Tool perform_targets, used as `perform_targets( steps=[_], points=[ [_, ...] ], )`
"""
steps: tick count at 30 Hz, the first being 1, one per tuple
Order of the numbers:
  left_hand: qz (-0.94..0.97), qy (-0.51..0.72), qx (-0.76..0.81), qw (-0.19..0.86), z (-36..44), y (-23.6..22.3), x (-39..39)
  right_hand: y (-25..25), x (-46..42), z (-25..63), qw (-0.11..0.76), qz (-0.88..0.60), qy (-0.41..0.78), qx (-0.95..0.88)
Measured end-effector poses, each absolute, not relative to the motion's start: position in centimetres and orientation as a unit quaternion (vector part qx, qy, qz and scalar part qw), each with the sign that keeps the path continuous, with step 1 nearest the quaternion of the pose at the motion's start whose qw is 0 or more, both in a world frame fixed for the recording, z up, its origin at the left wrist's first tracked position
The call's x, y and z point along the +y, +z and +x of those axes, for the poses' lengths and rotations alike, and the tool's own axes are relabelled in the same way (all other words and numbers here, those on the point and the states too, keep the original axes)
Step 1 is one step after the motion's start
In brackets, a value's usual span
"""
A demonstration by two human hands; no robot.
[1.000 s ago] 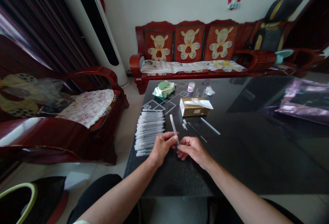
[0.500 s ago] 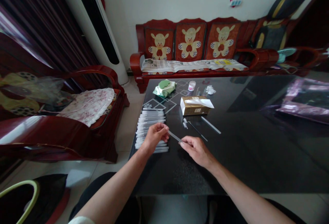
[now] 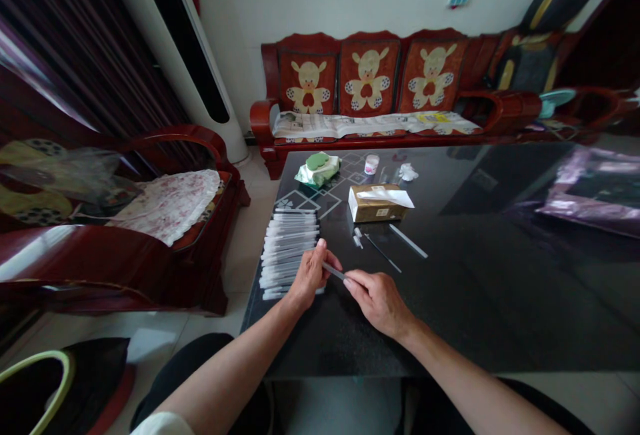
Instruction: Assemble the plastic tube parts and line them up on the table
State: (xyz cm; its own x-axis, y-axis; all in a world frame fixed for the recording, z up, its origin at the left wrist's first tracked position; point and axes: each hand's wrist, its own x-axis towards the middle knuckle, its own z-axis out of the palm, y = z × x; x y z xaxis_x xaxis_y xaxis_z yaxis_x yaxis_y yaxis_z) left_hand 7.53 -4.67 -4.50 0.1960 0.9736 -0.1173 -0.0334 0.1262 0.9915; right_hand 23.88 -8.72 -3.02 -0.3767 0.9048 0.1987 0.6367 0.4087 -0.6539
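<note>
Between my two hands is a thin translucent plastic tube, tilted down to the right. My left hand is closed round its left end, thumb raised on top. The right end is pinched in the fingers of my right hand. Behind and left of my left hand lies a row of several similar tubes side by side on the black table. Past my right hand lie a single tube, a thin dark rod and small whitish pieces.
A tissue box stands beyond the loose pieces. Farther back are a green wipes pack, a small white jar and a crumpled tissue. A shiny pink package lies at the right. Wooden seats stand behind and left.
My left hand has turned so that its thumb points up, and it has come lower along the tube. The hands are slightly closer together. The view has shifted a little.
</note>
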Motion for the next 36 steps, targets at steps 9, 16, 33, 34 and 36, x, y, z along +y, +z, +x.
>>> perform_targets(
  steps=[9, 16, 33, 34, 36],
  points=[
    [0.422, 0.531, 0.461, 0.572, 8.9, -5.3, -5.9, -2.9, -9.3, 23.5, 0.317, -0.461, 0.35, -0.752],
    [0.415, 0.554, 0.45, 0.564, 9.1, -5.1, -6.3, -3.3, -9.4, 23.3, 0.344, -0.453, 0.569, -0.594],
    [0.822, 0.249, 0.335, 0.387, 5.0, -2.9, -4.1, -4.8, -6.4, 26.4, 0.274, -0.501, 0.592, -0.569],
    [0.846, 0.23, 0.326, 0.352, 4.9, -2.7, -4.2, -4.9, -6.3, 26.4, 0.267, -0.499, 0.59, -0.577],
    [0.874, 0.196, 0.327, 0.303, 4.5, -2.5, -4.1, -5.1, -6.1, 26.4, 0.262, -0.499, 0.584, -0.584]
  ],
)
